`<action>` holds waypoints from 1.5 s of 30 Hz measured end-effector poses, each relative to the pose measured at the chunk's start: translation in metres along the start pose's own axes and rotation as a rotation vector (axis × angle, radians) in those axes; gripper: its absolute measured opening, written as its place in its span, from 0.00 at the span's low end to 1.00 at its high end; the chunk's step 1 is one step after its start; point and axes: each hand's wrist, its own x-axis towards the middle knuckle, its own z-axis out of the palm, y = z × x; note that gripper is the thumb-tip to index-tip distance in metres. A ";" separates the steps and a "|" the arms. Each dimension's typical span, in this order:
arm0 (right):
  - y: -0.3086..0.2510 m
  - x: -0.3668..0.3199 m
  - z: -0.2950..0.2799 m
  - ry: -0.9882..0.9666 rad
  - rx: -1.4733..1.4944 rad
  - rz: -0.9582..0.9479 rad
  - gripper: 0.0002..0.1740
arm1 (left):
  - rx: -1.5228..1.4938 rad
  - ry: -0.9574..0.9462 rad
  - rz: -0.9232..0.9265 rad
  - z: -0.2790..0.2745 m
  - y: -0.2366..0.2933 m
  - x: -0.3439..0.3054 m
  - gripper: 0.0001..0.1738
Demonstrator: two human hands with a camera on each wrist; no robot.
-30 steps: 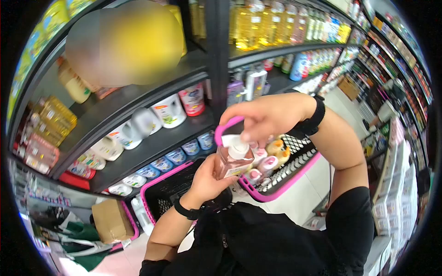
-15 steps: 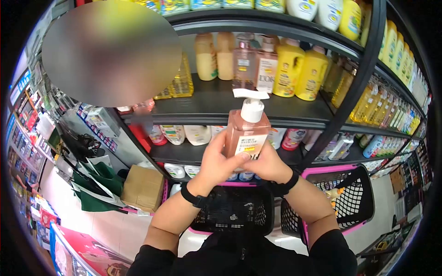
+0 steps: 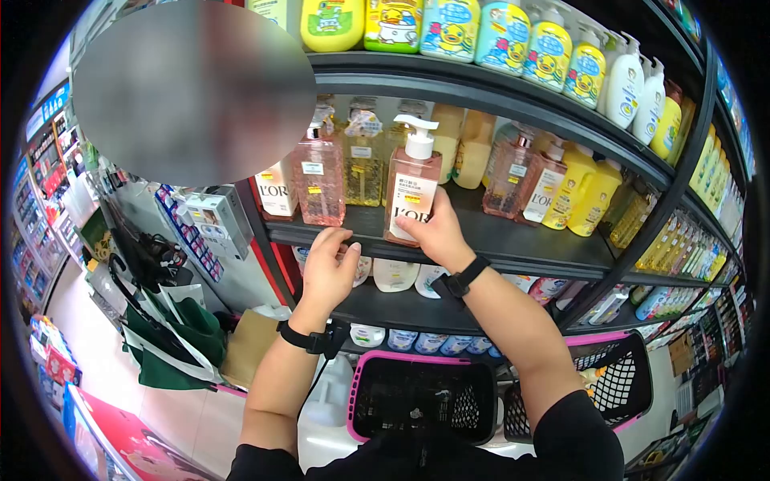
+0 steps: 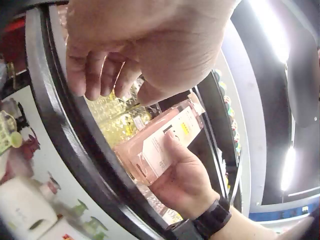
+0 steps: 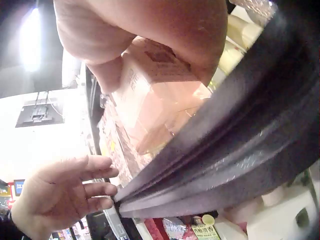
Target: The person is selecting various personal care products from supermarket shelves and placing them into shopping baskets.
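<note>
A pink pump bottle (image 3: 411,188) with a white pump head and a white label stands upright at the front of the middle shelf (image 3: 481,228). My right hand (image 3: 439,232) grips its lower right side, thumb across the label. In the right wrist view the bottle's base (image 5: 172,102) shows close by the shelf edge. My left hand (image 3: 329,268) holds nothing; its fingers, loosely bent, are at the shelf's front edge, left of the bottle. Beside it on the shelf are a pink glittery bottle (image 3: 321,180) and a yellow one (image 3: 363,164).
More bottles, among them yellow jugs (image 3: 589,196), stand along the same shelf to the right. Duck-print bottles (image 3: 501,36) line the shelf above. Below are a black basket with a pink rim (image 3: 357,393) and a second basket (image 3: 646,377). A green bag (image 3: 172,353) is at left.
The pink pump bottle has gone from both hands in front of me to the middle shelf, held by the right hand alone. The left hand has let go and moved left. My view has shifted.
</note>
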 end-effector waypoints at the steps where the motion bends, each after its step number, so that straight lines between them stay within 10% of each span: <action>1: 0.004 0.008 0.010 0.005 0.051 0.016 0.37 | 0.019 0.011 0.015 -0.003 -0.005 0.001 0.18; 45: 0.014 0.034 0.034 -0.278 -0.020 0.121 0.38 | 0.392 -0.019 0.205 0.020 -0.042 -0.022 0.45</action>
